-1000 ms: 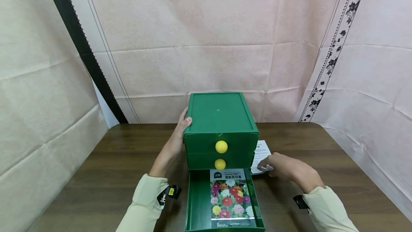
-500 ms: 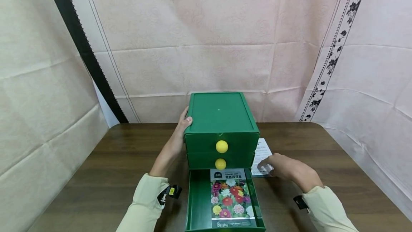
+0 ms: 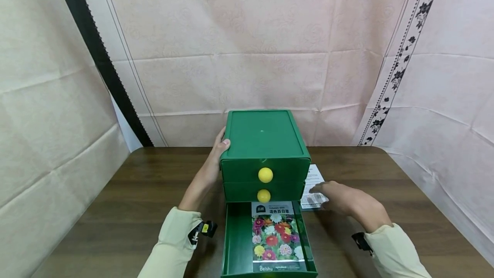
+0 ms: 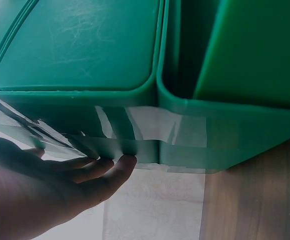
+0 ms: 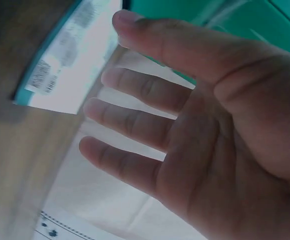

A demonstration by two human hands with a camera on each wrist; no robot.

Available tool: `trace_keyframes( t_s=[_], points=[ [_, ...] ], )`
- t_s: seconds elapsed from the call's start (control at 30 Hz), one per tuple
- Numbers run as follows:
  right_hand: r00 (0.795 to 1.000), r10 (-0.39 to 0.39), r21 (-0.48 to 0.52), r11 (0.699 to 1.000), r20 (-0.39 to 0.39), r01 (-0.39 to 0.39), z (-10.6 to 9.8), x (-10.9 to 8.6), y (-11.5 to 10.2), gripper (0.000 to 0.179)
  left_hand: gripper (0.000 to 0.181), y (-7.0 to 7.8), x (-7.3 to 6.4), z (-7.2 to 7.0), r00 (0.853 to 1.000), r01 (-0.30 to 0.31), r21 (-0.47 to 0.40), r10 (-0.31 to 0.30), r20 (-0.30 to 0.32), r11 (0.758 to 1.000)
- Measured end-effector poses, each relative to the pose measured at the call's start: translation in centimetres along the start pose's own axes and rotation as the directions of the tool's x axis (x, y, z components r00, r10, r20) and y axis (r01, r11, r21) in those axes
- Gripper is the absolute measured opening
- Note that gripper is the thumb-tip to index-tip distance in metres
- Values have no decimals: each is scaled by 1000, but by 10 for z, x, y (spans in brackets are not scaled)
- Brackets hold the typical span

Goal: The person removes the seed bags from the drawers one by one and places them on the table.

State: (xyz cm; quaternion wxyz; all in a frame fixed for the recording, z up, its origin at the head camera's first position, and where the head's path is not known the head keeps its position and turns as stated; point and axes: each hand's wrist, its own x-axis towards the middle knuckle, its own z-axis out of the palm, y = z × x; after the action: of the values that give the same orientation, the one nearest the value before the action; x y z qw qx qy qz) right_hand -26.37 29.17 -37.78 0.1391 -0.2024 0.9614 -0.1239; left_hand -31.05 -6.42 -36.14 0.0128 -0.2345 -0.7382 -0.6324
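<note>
A green drawer box with yellow round knobs stands on the table. Its bottom drawer is pulled out, and a flower seed packet lies in it face up. My left hand rests on the box's left side; in the left wrist view its fingertips touch the taped green wall. To the right of the box lies a flat white printed packet with a barcode, partly hidden by the box and my hand. My right hand hovers beside it, fingers extended and holding nothing in the right wrist view.
The brown wooden table reaches back to a pale cloth hung behind it. More cloth hangs along both sides. The pulled-out drawer extends towards me between my forearms.
The white packet has settled flat beside the box and shows more of its printed face. My right fingers have come off its near corner. My left hand has stayed put.
</note>
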Motion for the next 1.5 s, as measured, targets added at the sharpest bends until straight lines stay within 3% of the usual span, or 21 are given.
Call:
trace_keyframes(
  t_s=[0.2,0.4,0.63,0.87,1.1,1.33,1.43,1.5],
  points=[
    [999,-32,-74,997,-19,30,-10,-12,-12,48,72,-1,-1,0,1000,2,-9,-2,8,1000],
    [1000,6,-129,992,-26,-9,-19,-24,-30,53,74,0,0,0,1000,17,-13,-17,7,1000],
    [993,17,-165,986,-120,-37,-32,-44,-48,59,73,4,1,1,1000,21,-7,-21,6,1000],
    [973,-45,-216,976,-225,-5,-35,-68,-61,53,75,5,3,2,1000,29,5,-29,-1,1000],
    [941,-185,-222,967,-282,123,-35,-89,-75,49,74,5,2,0,1000,19,7,-18,-12,1000],
    [949,-189,-275,954,-252,117,-29,-100,-92,54,75,2,-1,-1,1000,30,-3,-30,-6,1000],
    [925,-257,-334,929,-282,157,-25,-103,-97,54,75,3,0,1,999,34,-7,-34,-7,999],
    [892,-327,-381,903,-311,198,-22,-105,-100,54,74,5,0,1,999,33,-7,-33,-9,999]
  ],
)
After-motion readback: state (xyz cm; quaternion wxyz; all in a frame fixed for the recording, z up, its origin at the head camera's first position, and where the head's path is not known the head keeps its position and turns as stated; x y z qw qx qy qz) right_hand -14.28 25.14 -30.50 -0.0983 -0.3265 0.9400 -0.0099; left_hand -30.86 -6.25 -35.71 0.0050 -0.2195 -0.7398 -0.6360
